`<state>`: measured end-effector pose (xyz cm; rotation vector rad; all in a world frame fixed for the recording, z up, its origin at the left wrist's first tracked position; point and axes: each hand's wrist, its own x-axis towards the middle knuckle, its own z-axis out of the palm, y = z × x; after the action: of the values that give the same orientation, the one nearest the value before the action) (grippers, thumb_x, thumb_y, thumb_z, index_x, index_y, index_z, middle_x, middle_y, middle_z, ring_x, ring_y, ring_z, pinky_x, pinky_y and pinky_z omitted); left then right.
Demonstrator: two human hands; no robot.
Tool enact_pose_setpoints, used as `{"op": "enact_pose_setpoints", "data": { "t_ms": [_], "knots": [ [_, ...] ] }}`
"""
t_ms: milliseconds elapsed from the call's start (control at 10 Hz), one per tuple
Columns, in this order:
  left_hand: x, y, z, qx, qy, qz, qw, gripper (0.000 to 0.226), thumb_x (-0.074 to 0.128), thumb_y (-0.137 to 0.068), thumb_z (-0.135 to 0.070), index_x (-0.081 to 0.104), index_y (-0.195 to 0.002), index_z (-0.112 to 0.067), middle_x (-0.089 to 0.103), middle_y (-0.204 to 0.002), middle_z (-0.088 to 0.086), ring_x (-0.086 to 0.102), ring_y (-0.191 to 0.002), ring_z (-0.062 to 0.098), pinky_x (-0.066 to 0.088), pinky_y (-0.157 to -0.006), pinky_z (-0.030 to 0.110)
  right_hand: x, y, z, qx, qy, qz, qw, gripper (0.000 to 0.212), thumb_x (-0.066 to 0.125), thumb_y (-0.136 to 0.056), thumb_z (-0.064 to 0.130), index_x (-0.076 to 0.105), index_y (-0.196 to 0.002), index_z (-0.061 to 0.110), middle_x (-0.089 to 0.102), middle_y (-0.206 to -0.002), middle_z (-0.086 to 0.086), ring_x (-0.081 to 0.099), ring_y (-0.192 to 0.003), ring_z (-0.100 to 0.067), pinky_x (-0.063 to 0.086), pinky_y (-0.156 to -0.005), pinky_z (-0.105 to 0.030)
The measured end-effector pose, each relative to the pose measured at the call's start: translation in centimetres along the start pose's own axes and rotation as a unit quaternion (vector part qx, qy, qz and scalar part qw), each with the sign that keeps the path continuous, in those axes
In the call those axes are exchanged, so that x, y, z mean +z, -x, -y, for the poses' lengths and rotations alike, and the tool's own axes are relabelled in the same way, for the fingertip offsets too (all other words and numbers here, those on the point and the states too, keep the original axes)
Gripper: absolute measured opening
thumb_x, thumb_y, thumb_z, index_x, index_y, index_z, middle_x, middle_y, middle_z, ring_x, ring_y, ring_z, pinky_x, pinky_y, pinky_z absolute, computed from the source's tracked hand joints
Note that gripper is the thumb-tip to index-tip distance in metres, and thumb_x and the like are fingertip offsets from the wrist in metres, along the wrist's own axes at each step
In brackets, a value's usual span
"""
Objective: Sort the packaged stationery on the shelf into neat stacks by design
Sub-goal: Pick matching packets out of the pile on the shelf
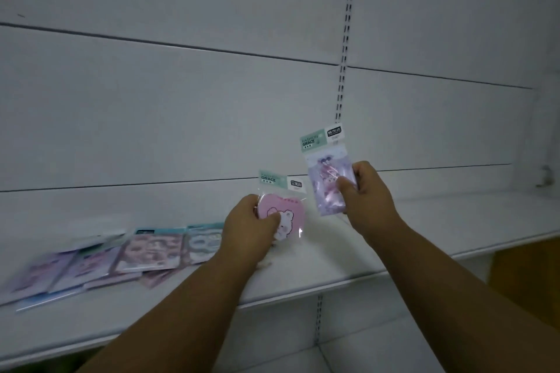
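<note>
Packaged stationery fills both hands above the white metal shelf (333, 263). The left hand (251, 227) pinches a clear packet with a pink heart-shaped bear pad (288, 215), thumb on its front. Just right of that packet and higher, the right hand (368, 191) pinches a clear lilac cartoon packet (328, 182), long axis upright. Left of the pink packet, near the left hand, a loose row of pastel flat packets (121, 257) lies on the shelf, likely the sorting destination.

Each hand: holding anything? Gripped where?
Left hand holds the pink bear packet by its left edge. Right hand holds the purple packet by its right edge, thumb on the front. Both packets are off the shelf.
</note>
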<state>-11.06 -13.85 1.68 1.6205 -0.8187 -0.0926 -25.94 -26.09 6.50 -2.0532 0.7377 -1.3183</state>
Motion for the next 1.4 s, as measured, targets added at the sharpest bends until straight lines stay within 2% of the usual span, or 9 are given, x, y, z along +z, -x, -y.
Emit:
{"op": "enact_pose_setpoints", "data": {
  "t_ms": [300,400,500,600,700,900,1100,1300,1400],
  "knots": [
    [20.9,2.5,-6.7,0.033,0.025,0.065,0.997,0.017,0.068,-0.082,-0.018,0.064,-0.097,-0.025,0.070,-0.092,-0.002,0.068,-0.085,0.019,0.059,-0.079,0.043,-16.3,-2.4,-12.1,0.016,0.018,-0.050,0.998,0.008,0.052,-0.099,0.020,0.051,-0.098,0.012,0.062,-0.081,0.011,0.064,-0.072,-0.002,0.056,-0.065,-0.026],
    [26.8,2.4,-8.3,0.053,-0.017,0.061,0.997,0.012,0.064,-0.086,-0.018,0.061,-0.098,-0.018,0.063,-0.087,-0.004,0.060,-0.078,0.012,0.050,-0.065,0.023,-20.8,-4.1,-16.2,0.024,0.036,-0.054,0.998,0.009,0.052,-0.098,0.021,0.051,-0.097,0.012,0.062,-0.081,0.011,0.063,-0.072,-0.001,0.053,-0.061,-0.021],
    [31.0,1.3,-8.9,0.040,-0.044,0.063,0.996,0.008,0.062,-0.087,-0.018,0.059,-0.094,-0.016,0.059,-0.082,-0.006,0.054,-0.070,0.007,0.043,-0.058,0.019,-23.6,-6.5,-20.1,0.035,0.048,-0.049,0.997,0.010,0.052,-0.099,0.023,0.051,-0.098,0.013,0.061,-0.082,0.011,0.063,-0.073,0.000,0.052,-0.059,-0.017],
    [34.5,-0.9,-8.7,-0.003,-0.032,0.080,0.996,0.017,0.064,-0.080,-0.021,0.061,-0.096,-0.015,0.066,-0.087,0.001,0.065,-0.079,0.020,0.058,-0.074,0.042,-24.8,-9.8,-23.6,0.045,0.054,-0.056,0.996,0.011,0.052,-0.098,0.022,0.051,-0.097,0.011,0.064,-0.086,0.000,0.065,-0.075,-0.010,0.055,-0.063,-0.025],
    [37.6,-3.9,-8.2,-0.043,-0.022,0.088,0.995,0.024,0.065,-0.069,-0.027,0.062,-0.093,-0.020,0.070,-0.088,0.003,0.070,-0.080,0.026,0.060,-0.078,0.047,-25.1,-13.1,-26.8,0.054,0.072,-0.055,0.994,0.011,0.051,-0.099,0.021,0.049,-0.095,0.010,0.060,-0.083,0.000,0.059,-0.070,-0.009,0.045,-0.055,-0.017],
    [41.0,-7.1,-8.4,-0.127,0.013,0.053,0.990,0.022,0.053,-0.071,-0.019,0.064,-0.089,-0.012,0.070,-0.091,0.013,0.071,-0.082,0.032,0.060,-0.079,0.050,-25.0,-19.0,-31.7,0.107,0.088,0.010,0.990,0.013,0.052,-0.095,0.018,0.054,-0.096,0.006,0.062,-0.087,-0.008,0.061,-0.078,-0.023,0.050,-0.070,-0.034],
    [43.1,-6.8,-8.2,-0.180,-0.064,-0.026,0.981,0.016,0.066,-0.080,-0.006,0.068,-0.093,0.003,0.067,-0.087,0.016,0.058,-0.070,0.027,0.047,-0.067,0.031,-25.3,-22.8,-36.1,0.126,0.091,0.103,0.982,0.016,0.058,-0.091,0.019,0.063,-0.090,0.004,0.070,-0.087,-0.014,0.070,-0.079,-0.029,0.060,-0.075,-0.047],
    [45.4,-5.9,-8.5,-0.216,-0.215,-0.066,0.950,0.020,0.069,-0.081,-0.008,0.066,-0.098,0.003,0.067,-0.086,0.012,0.057,-0.073,0.021,0.045,-0.067,0.029,-25.8,-24.8,-38.7,0.155,0.066,0.213,0.962,0.018,0.064,-0.087,0.013,0.065,-0.088,-0.004,0.071,-0.087,-0.018,0.071,-0.071,-0.028,0.062,-0.065,-0.040],
    [46.1,-5.8,-8.1,-0.221,-0.308,-0.062,0.923,0.039,0.070,-0.080,-0.012,0.051,-0.113,-0.006,0.058,-0.096,0.005,0.055,-0.089,0.022,0.041,-0.073,0.029,-25.8,-25.4,-39.9,0.151,0.115,0.250,0.949,0.014,0.064,-0.085,0.013,0.057,-0.074,0.007,0.065,-0.085,-0.016,0.064,-0.069,-0.026,0.060,-0.065,-0.035]
  ]
}}
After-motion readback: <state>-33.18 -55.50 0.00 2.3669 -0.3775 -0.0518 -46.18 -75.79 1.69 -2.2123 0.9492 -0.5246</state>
